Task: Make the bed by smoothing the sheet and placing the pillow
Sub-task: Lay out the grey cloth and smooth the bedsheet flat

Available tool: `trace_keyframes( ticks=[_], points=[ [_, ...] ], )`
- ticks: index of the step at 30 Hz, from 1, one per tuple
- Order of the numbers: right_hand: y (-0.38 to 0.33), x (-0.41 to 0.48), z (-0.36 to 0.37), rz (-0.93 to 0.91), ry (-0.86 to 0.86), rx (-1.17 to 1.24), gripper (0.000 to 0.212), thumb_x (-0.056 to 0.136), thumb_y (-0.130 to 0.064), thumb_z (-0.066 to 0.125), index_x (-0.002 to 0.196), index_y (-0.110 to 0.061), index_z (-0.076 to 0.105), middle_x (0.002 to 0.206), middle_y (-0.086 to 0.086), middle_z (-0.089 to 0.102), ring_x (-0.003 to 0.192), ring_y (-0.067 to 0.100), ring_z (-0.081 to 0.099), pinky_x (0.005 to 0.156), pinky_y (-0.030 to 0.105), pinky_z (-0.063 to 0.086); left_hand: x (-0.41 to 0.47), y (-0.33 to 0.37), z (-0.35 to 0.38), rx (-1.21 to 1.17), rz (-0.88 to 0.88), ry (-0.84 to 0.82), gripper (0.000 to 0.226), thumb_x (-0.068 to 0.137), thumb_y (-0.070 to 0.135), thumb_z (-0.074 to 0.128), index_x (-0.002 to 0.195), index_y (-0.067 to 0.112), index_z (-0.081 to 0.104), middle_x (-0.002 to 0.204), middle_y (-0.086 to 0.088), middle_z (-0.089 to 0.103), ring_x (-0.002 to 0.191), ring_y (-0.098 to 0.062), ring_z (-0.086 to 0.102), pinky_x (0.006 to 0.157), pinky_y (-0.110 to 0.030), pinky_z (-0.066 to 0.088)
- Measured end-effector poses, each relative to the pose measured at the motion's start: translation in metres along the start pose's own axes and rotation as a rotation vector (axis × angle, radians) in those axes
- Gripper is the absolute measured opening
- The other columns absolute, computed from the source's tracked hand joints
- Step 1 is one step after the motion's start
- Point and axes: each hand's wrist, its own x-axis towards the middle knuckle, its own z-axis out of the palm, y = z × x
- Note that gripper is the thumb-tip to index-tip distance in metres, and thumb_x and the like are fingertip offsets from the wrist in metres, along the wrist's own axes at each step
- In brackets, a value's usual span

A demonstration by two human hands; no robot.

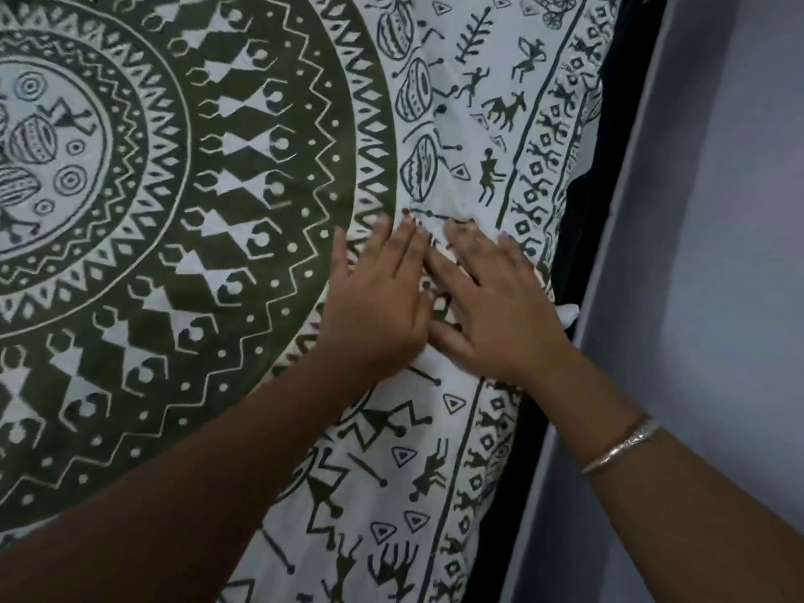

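Sheet [195, 254] with the green mandala print is spread over the bed and fills most of the view, its right edge running along a dark gap [583, 237] beside the wall [718, 254]. Both hands are down on it near that right edge, left hand [374, 298] and right hand [491, 306] side by side and nearly touching, fingers straight and flat on the cloth, not gripping anything. There's a small pucker [452, 211] just beyond the fingertips.

My worry: pushing both palms the same way just shoves that pucker along and piles it into a bigger fold farther up instead of flattening it. Sweeping right could also slide the loose edge off into the gap. A white bit of cloth [570, 315] already pokes out there. The bangle [622, 446] on the right wrist might catch the fabric too. Pillow isn't in view, so that step looks undone.
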Motion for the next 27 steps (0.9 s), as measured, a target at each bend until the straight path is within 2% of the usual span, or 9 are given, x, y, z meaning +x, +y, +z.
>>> trace_keyframes(
  ticks=[3,6,10,13,18,20,22,25,27],
  points=[
    [0.012,0.007,-0.017,0.200,0.228,0.213,0.050,0.082,-0.036,0.049,0.126,-0.014,0.056,0.125,0.009,0.059,0.116,0.030,0.053,0.093,0.041,0.032,0.009,0.008,-0.008,-0.087,0.139,0.059,0.054,0.086,0.032,0.032,0.128,0.006,0.054,0.131,-0.012,0.056,0.128,-0.027,0.047,0.111,-0.058,0.013],
    [0.024,0.031,-0.029,0.443,0.402,0.232,0.040,0.087,-0.030,0.048,0.123,-0.012,0.056,0.116,0.012,0.056,0.102,0.030,0.052,0.081,0.037,0.036,0.029,0.011,-0.024,-0.074,0.197,0.104,0.044,0.086,0.028,0.038,0.123,0.012,0.057,0.123,-0.007,0.060,0.122,-0.023,0.051,0.113,-0.052,0.010],
    [0.034,0.059,-0.027,0.627,0.194,0.094,0.042,0.097,-0.031,0.045,0.135,-0.016,0.039,0.124,0.021,0.043,0.101,0.035,0.049,0.075,0.037,0.040,0.058,0.022,-0.019,0.000,0.039,0.015,0.062,0.086,0.045,0.034,0.142,0.019,0.039,0.148,-0.016,0.036,0.138,-0.035,0.029,0.112,-0.055,0.013],
    [0.046,0.058,-0.035,0.600,0.124,0.127,0.031,0.098,-0.020,0.041,0.128,-0.015,0.037,0.122,0.018,0.046,0.097,0.036,0.054,0.068,0.034,0.036,0.061,0.041,-0.006,0.094,0.115,-0.096,0.071,0.084,0.052,0.032,0.148,0.023,0.026,0.156,-0.017,0.018,0.143,-0.038,0.013,0.113,-0.057,0.005],
    [0.078,0.035,-0.053,0.779,0.219,0.110,0.033,0.095,-0.014,0.043,0.127,-0.007,0.038,0.123,0.022,0.048,0.103,0.040,0.053,0.078,0.041,0.043,0.052,0.065,-0.010,0.089,0.257,0.040,0.072,0.083,0.051,0.038,0.147,0.020,0.029,0.154,-0.013,0.028,0.142,-0.035,0.022,0.112,-0.059,0.006],
    [0.073,0.034,-0.058,0.693,0.257,0.036,0.037,0.093,-0.016,0.049,0.128,-0.007,0.042,0.123,0.021,0.048,0.104,0.038,0.051,0.078,0.042,0.044,0.044,0.063,-0.013,0.090,0.102,0.066,0.070,0.085,0.049,0.036,0.146,0.014,0.031,0.153,-0.016,0.027,0.142,-0.036,0.021,0.111,-0.060,0.004],
    [0.052,0.033,-0.056,0.465,0.270,0.019,0.038,0.091,-0.023,0.054,0.126,-0.009,0.049,0.119,0.020,0.051,0.101,0.035,0.052,0.077,0.042,0.045,0.033,0.057,-0.011,0.087,-0.063,0.027,0.068,0.086,0.046,0.031,0.143,0.009,0.033,0.154,-0.018,0.025,0.143,-0.037,0.019,0.109,-0.062,0.004],
    [0.021,0.024,-0.031,0.208,0.179,-0.057,0.036,0.089,-0.029,0.056,0.124,-0.019,0.054,0.113,0.014,0.055,0.092,0.034,0.054,0.071,0.041,0.045,0.012,0.047,-0.002,0.075,-0.040,-0.064,0.074,0.084,0.045,0.018,0.148,0.008,0.023,0.157,-0.013,0.015,0.145,-0.031,0.010,0.111,-0.058,0.000],
    [0.028,0.020,-0.027,0.372,0.123,0.108,0.033,0.093,-0.029,0.050,0.126,-0.021,0.050,0.113,0.010,0.052,0.094,0.032,0.052,0.073,0.039,0.045,0.005,0.042,-0.005,0.018,0.054,-0.014,0.071,0.084,0.042,0.027,0.146,0.007,0.029,0.155,-0.014,0.022,0.144,-0.031,0.016,0.112,-0.057,0.000]
  ],
)
